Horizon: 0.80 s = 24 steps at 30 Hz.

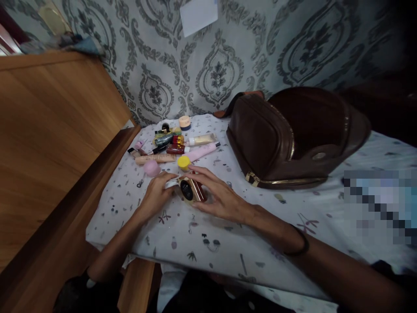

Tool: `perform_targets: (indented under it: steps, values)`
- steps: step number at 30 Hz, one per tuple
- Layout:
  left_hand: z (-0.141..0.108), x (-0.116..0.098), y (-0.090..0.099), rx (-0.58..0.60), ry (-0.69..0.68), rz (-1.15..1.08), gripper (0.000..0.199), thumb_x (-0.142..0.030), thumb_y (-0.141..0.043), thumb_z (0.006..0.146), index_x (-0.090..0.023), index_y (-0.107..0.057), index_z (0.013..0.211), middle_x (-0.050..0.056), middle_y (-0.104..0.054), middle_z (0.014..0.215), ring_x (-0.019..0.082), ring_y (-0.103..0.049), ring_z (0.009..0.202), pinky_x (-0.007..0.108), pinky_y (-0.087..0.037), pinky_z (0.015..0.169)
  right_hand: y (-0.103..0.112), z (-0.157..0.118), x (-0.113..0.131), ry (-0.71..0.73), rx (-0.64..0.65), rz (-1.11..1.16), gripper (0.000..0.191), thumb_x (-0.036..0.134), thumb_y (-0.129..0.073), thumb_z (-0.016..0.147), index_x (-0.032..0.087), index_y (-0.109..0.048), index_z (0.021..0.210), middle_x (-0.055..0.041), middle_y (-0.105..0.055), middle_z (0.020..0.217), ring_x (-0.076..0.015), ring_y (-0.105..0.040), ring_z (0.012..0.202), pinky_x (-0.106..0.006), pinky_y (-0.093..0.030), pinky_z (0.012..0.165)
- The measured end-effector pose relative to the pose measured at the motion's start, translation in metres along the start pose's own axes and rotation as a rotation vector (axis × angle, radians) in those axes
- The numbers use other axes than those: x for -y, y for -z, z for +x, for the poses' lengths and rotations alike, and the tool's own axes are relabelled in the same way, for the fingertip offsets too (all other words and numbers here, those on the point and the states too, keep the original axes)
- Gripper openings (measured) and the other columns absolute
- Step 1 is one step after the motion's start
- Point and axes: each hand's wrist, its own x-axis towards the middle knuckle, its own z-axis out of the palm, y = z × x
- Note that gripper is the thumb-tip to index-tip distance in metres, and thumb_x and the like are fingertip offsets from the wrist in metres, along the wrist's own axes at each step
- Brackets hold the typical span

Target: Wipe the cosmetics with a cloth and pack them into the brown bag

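My right hand [224,195] is closed around a reddish-brown and gold bottle [198,190] with a black oval patch facing left. It holds the bottle tilted, low over the patterned cloth. Close against the bottle's left side, my left hand [158,191] pinches a small white thing [171,183], perhaps a cloth or wipe; its exact kind is unclear. Just beyond my fingers are a yellow-lidded pot [184,163] and a round pink item [151,168]. A peach tube [154,159] and a pink tube [202,152] lie behind them.
More cosmetics, including a dark green bottle [163,139], a cream tube [202,139] and a peach jar [184,123], cluster toward the wall. A brown leather bag [260,134] gapes at the right. A wooden panel [58,130] borders the left side.
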Motion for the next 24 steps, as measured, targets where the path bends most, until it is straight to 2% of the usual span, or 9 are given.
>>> perform_targets:
  steps: [4,6,9,12,17,20,24]
  values:
    - [-0.004,-0.002,0.007,-0.039,-0.007,0.074,0.037,-0.004,-0.053,0.077,-0.018,-0.070,0.107,0.005,-0.070,0.099,0.022,-0.064,0.093,0.033,-0.050,0.084,-0.011,-0.002,0.000,-0.060,-0.145,0.098,0.074,0.022,-0.066,0.086,0.026,-0.029,0.150,-0.0151,-0.037,0.148,-0.0284,-0.047,0.136,-0.050,-0.046,0.110]
    - [-0.006,-0.005,0.011,-0.038,-0.012,0.118,0.040,-0.003,-0.052,0.076,-0.019,-0.070,0.108,0.005,-0.068,0.098,0.022,-0.064,0.095,0.034,-0.050,0.084,-0.014,-0.002,0.000,-0.075,-0.182,0.149,0.072,0.020,-0.068,0.083,0.026,-0.033,0.146,-0.0140,-0.042,0.142,-0.0259,-0.054,0.129,-0.047,-0.051,0.106]
    - [-0.008,-0.012,0.015,-0.039,-0.030,0.155,0.044,-0.002,-0.050,0.074,-0.018,-0.070,0.110,0.005,-0.065,0.096,0.022,-0.063,0.094,0.034,-0.051,0.084,-0.016,-0.001,0.000,-0.087,-0.197,0.134,0.054,0.021,-0.070,0.082,0.024,-0.049,0.132,-0.0118,-0.050,0.132,-0.0241,-0.057,0.123,-0.043,-0.055,0.101]
    - [-0.008,-0.022,0.018,-0.094,-0.085,0.132,0.045,-0.002,-0.050,0.076,-0.018,-0.068,0.114,0.005,-0.064,0.095,0.021,-0.062,0.093,0.032,-0.051,0.082,-0.014,-0.001,0.000,-0.098,-0.207,0.056,0.039,0.026,-0.071,0.084,0.022,-0.058,0.121,-0.0115,-0.057,0.125,-0.0243,-0.060,0.116,-0.042,-0.057,0.094]
    - [-0.010,-0.040,0.024,-0.193,-0.209,0.136,0.047,-0.001,-0.048,0.079,-0.019,-0.064,0.119,0.006,-0.063,0.103,0.020,-0.061,0.100,0.031,-0.051,0.085,-0.012,-0.001,0.002,-0.100,-0.167,0.048,0.040,0.030,-0.067,0.089,0.021,-0.059,0.127,-0.0086,-0.066,0.108,-0.0192,-0.065,0.091,-0.038,-0.058,0.083]
    - [-0.013,-0.046,0.026,-0.186,-0.252,0.295,0.055,0.002,-0.046,0.075,-0.018,-0.062,0.123,0.008,-0.062,0.107,0.022,-0.061,0.103,0.033,-0.053,0.085,-0.014,-0.002,0.002,-0.121,-0.142,0.053,0.045,0.032,-0.066,0.090,0.020,-0.056,0.132,-0.0087,-0.067,0.109,-0.0199,-0.066,0.094,-0.038,-0.057,0.086]
    - [-0.018,-0.046,0.027,-0.172,-0.251,0.576,0.055,0.004,-0.045,0.074,-0.017,-0.062,0.122,0.010,-0.063,0.109,0.025,-0.061,0.102,0.035,-0.055,0.077,-0.023,-0.005,-0.005,-0.139,-0.088,0.067,0.064,0.032,-0.070,0.086,0.025,-0.045,0.145,-0.0107,-0.061,0.134,-0.0258,-0.061,0.119,-0.047,-0.051,0.101]
